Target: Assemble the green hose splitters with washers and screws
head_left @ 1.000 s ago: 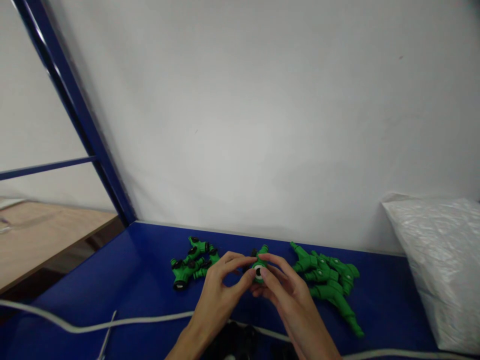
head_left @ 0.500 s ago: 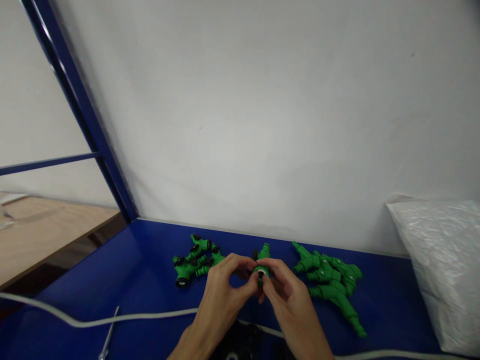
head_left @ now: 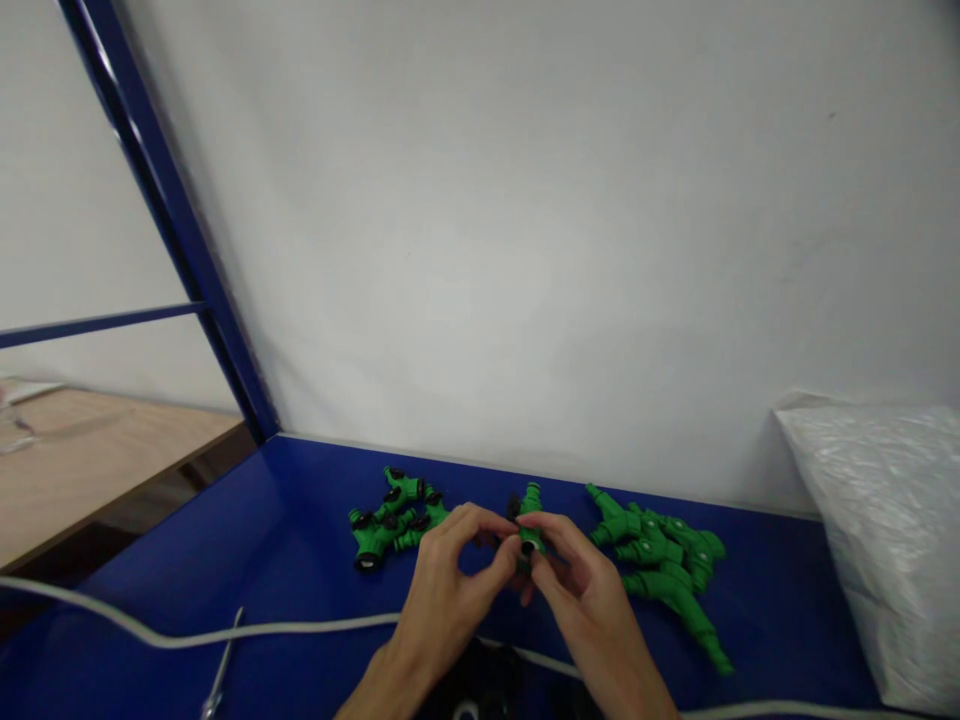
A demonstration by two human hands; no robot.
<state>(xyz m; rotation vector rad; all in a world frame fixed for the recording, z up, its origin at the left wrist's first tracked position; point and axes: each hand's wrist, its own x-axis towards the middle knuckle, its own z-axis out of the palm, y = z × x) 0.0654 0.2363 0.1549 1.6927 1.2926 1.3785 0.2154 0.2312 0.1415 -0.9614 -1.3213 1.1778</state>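
Note:
Between my two hands is a green Y-shaped hose connector (head_left: 532,500) with a black part on its side and a round opening facing me. My left hand (head_left: 457,570) is closed, thumb and forefinger pinching the connector's left side. From the right, my right hand (head_left: 577,590) grips it with thumb and fingers, some of them hidden behind it. To the left lie several green connectors fitted with black parts (head_left: 373,540). On the right is a pile of plain green connectors (head_left: 660,555).
A white cable (head_left: 300,629) runs across the blue tabletop (head_left: 300,520), over a screwdriver (head_left: 223,665). Dark objects (head_left: 480,685) lie below my wrists. A clear plastic bag (head_left: 885,540) stands at the right by the white wall (head_left: 525,250). A blue frame post (head_left: 187,250) rises at left.
The connector has turned slightly in my fingers, and its opening now looks darker, with the black piece at its mouth no longer sticking out. Both hands keep their grip.

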